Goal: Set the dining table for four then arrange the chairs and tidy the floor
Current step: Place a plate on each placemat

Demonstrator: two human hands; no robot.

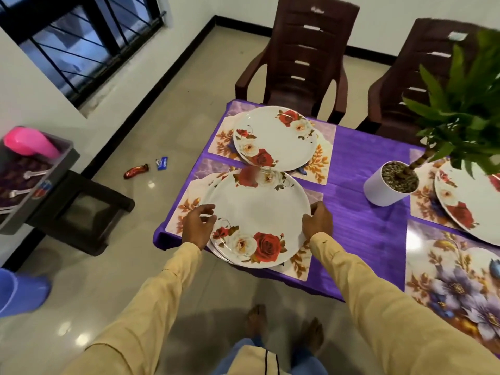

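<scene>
A white plate with red and cream roses lies over the near-left floral placemat on the purple-covered table. My left hand grips its left rim and my right hand grips its right rim. The rim of a second plate shows just beneath it at the near-left side. Its far edge is blurred. A matching plate rests on the far-left placemat, and another plate sits on a mat at the right. The near-right placemat is bare.
A white potted plant stands mid-table. Two brown plastic chairs stand at the far side. A red wrapper and a blue wrapper lie on the floor. At left a grey tray holds a pink jug and spoons; a blue bin stands below.
</scene>
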